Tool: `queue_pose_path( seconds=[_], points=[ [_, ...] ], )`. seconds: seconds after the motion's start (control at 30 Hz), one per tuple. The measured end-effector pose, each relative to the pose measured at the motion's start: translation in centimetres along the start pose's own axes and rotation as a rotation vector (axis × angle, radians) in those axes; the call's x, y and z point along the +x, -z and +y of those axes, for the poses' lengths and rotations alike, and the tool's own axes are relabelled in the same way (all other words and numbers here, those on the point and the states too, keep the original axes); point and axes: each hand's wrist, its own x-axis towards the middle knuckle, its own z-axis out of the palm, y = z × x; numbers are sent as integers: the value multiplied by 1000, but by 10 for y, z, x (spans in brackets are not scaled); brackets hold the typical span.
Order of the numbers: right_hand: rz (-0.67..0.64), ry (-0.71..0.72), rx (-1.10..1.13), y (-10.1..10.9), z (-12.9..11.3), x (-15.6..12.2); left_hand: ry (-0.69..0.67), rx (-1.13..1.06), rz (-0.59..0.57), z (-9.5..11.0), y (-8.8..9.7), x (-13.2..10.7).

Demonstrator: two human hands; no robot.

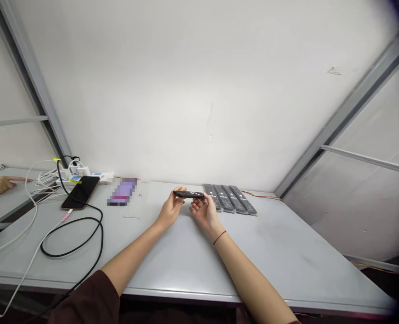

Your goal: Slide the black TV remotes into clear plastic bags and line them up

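Between my two hands, a black remote control (189, 195) is held sideways above the grey table, its button side tilted toward the back. My left hand (171, 208) grips its left end, with the fingers partly hidden behind it. At the right end, my right hand (205, 211) pinches it with the thumb, the other fingers curled below. Just behind and to the right of my right hand, several more remote controls (229, 199) lie side by side in a row, seemingly in clear plastic sleeves.
The grey table (186, 270) meets a white wall. At left lie a dark phone (81, 192), looped cables (102, 225) and a crowded power strip (101, 178). A blurred purple item (122, 191) and a clear plastic sheet (134, 209) are nearby. Another person's hand (3, 185) points at far left.
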Motion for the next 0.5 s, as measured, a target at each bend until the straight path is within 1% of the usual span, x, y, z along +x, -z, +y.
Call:
queue_pose_path(
  seconds=[0.13,0.23,0.33,0.5],
  points=[
    [-45,-39,-36,-4,1,-4,154,-123,155,-10,5,10],
    [-95,-68,-72,-10,4,-12,223,-182,234,-11,9,14],
    [-185,-83,-147,-16,6,-20,246,-180,249,-8,13,15],
    [-335,-102,-321,-20,11,-28,240,-95,209,-9,12,12]
  ],
)
